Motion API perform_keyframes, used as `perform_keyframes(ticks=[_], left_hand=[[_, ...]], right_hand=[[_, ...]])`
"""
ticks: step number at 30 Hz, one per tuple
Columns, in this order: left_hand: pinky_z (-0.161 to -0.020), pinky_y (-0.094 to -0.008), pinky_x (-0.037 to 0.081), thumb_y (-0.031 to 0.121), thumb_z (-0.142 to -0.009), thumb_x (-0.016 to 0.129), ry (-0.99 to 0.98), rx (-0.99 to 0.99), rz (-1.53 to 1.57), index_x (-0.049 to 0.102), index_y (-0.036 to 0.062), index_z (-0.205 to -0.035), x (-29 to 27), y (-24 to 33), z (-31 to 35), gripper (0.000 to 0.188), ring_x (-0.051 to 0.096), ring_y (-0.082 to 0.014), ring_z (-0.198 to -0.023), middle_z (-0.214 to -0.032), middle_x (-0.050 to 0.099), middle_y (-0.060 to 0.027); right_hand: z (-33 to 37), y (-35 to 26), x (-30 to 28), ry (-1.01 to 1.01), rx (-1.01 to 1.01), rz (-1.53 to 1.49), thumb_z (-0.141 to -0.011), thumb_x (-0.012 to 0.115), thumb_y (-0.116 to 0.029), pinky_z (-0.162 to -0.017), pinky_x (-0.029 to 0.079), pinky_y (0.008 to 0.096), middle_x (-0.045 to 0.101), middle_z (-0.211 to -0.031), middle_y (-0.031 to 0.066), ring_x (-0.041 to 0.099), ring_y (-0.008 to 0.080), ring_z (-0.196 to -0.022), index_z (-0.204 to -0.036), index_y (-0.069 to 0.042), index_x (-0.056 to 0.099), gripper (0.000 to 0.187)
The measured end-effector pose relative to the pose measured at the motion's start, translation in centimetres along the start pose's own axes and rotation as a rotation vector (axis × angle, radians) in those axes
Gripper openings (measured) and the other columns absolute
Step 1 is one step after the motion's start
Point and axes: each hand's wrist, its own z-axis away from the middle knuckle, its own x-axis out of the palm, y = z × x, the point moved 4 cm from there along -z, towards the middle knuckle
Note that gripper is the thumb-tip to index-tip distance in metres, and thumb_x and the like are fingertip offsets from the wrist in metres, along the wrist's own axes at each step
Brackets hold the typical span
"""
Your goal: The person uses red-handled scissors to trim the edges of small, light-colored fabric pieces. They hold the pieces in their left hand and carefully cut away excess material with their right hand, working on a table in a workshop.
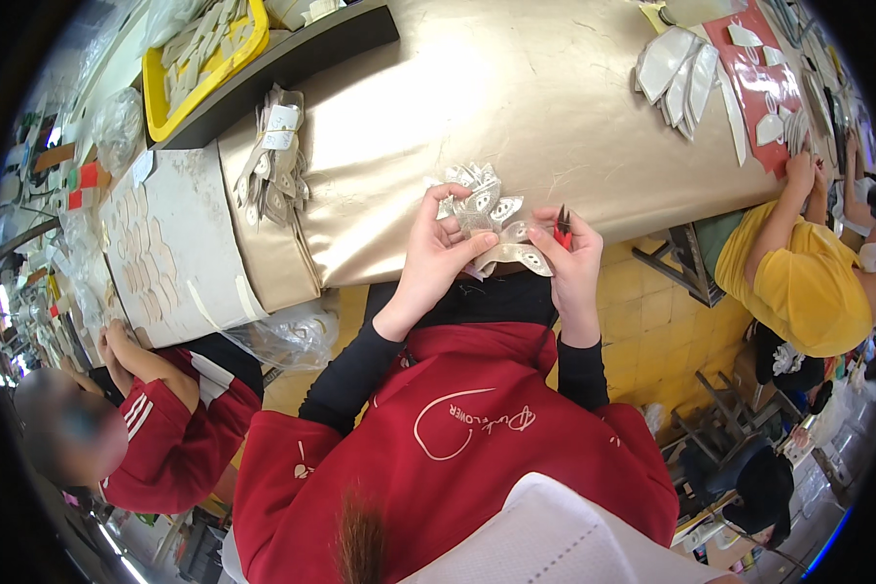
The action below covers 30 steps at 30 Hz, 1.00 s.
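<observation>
My left hand (436, 251) is closed, thumb and fingers pinching a pale leaf-shaped piece (479, 222) with small cut-outs. In my right hand (576, 255) sits a small pair of red-handled thread snips (563, 228), dark tips pointing away from me. The thumb and fingertips of that hand also reach the right side of the pieces between my hands. A similar curved piece (516, 255) hangs just below, near the table's front edge. Behind my fingers lies a small heap of the same pieces (479, 179), partly hidden by my left hand.
Gold sheeting covers the table (389, 117). A tagged bundle of pieces (273, 161) lies left, beside a grey board (170, 243). At the back left is a yellow tray (156, 97); fanned silvery pieces (679, 78) lie right. Co-workers sit on both sides.
</observation>
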Motion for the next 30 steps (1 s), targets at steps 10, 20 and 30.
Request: perform_keyframes(ticks=[10, 20, 30], left_hand=[[-0.062, -0.0199, 0.052, -0.001, -0.095, 0.060, 0.032, 0.026, 0.050, 0.036, 0.0093, -0.130, 0.0, 0.1, -0.2, 0.043, 0.066, -0.0100, -0.079, -0.098, 0.068, -0.0107], [-0.047, -0.0166, 0.044, 0.002, -0.093, 0.063, 0.056, 0.034, -0.205, 0.043, 0.0066, -0.128, 1.3, -0.1, -0.2, 0.040, 0.062, -0.0030, -0.072, -0.091, 0.070, -0.0046], [-0.051, -0.0180, 0.038, 0.009, -0.099, 0.056, -0.059, -0.013, -0.099, 0.044, 0.0072, -0.132, -0.3, -0.7, -0.8, 0.036, 0.049, -0.0017, -0.063, -0.073, 0.056, 0.0039]], right_hand=[[-0.4, -0.8, -1.0, 0.024, -0.378, 0.549, -0.087, 0.066, -0.001, -0.080, 0.052, 0.0279, 0.066, -0.096, 0.0097, 0.065, 0.0187, -0.086, -0.120, 0.003, 0.062, 0.033], [1.8, -4.4, 1.9, -0.247, -0.833, 0.873, -0.074, 0.072, -0.006, -0.056, 0.047, 0.0335, 0.063, -0.080, 0.0088, 0.057, 0.0246, -0.059, -0.118, -0.006, 0.069, 0.044], [0.7, -2.1, 2.5, -0.138, -0.795, 1.094, -0.081, 0.068, -0.009, -0.055, 0.046, 0.0329, 0.059, -0.078, 0.0036, 0.058, 0.0209, -0.060, -0.124, -0.013, 0.068, 0.043]])
